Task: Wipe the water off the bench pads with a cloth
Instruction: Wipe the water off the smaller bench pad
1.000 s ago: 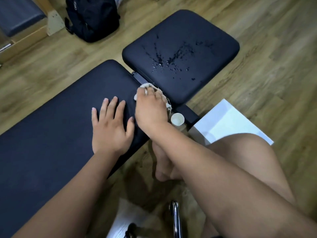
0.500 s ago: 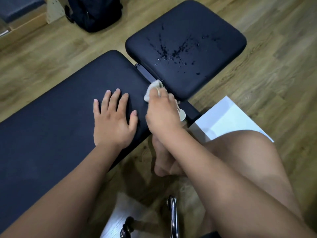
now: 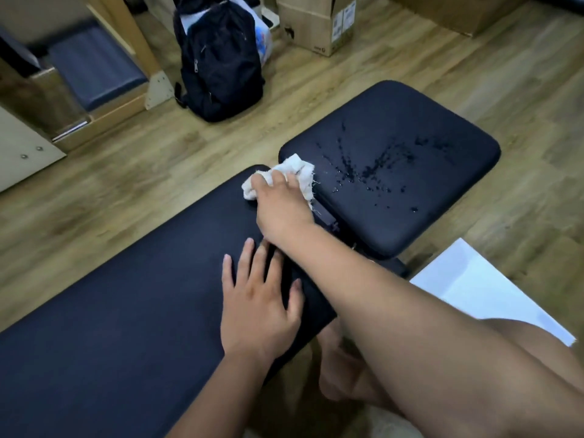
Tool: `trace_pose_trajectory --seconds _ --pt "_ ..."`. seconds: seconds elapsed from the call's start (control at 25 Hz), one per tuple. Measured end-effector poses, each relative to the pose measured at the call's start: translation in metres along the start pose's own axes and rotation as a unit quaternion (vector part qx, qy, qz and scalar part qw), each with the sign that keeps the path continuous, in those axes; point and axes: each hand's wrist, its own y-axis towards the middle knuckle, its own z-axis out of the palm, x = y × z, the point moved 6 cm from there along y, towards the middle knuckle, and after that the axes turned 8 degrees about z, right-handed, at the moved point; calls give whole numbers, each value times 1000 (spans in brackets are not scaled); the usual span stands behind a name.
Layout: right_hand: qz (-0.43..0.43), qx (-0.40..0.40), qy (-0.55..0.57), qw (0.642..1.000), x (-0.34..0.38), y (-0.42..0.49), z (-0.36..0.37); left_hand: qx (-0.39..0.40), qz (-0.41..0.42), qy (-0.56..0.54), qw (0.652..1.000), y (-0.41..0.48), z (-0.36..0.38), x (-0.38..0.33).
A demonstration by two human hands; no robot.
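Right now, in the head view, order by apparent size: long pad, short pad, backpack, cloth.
1. long pad
2. short pad
3. backpack
4. cloth
Backpack is farther away, so its true size is unsure.

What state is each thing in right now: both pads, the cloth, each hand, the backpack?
seat pad: wet, droplets scattered across it, not yet wiped.
long pad: no water visible.
cloth: bunched, lying across the gap between the pads.
right hand: on top of the cloth, gripping it.
left hand: flat on the long pad, fingers spread, holding nothing.
backpack: upright on the floor.
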Motion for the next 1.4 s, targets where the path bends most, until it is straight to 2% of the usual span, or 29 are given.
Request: trace_pose_trajectory --seconds 0.04,0.12,0.36,0.52,0.72,0.88,0.96,1.0,1.08,1.12,1.2,1.24,1.28,1.32,1.4 --pt "12 3 -38 999 -1 3 14 -3 3 -1 1000 1 0 1" --pt "25 -29 -39 999 1 13 18 -4 0 -3 1000 4 1 3" --pt "105 71 132 983 6 60 -9 2 0 8 1000 3 1 2" --pt "76 44 28 996 -1 21 -2 10 -5 12 1000 3 2 2" --pt "108 82 102 986 8 70 -1 9 0 14 1000 3 2 2" --pt "61 41 0 997 5 30 2 6 1 16 1000 3 2 1" --pt "11 29 -35 999 0 2 -7 1 8 21 1000 3 4 3" --pt "-16 41 -48 998 -3 -4 -18 -6 8 20 1000 3 3 3" --pt "-7 75 -28 997 -12 0 -55 -19 -1 26 999 2 3 3" --pt "6 54 -2 999 -17 10 -82 -24 -2 28 999 1 4 2" --pt "-4 -73 30 997 -23 40 -146 -38 -1 26 999 2 5 1" --pt "-36 -134 15 990 -19 52 -167 -38 -1 28 999 2 6 3" --pt "-87 -157 -18 984 -11 64 -170 -34 -6 28 999 2 7 4" --pt "-142 -127 -80 978 -3 71 -154 -30 -8 27 999 1 7 5" --pt "-212 25 -232 949 -17 73 -89 -30 -7 22 999 0 8 4"
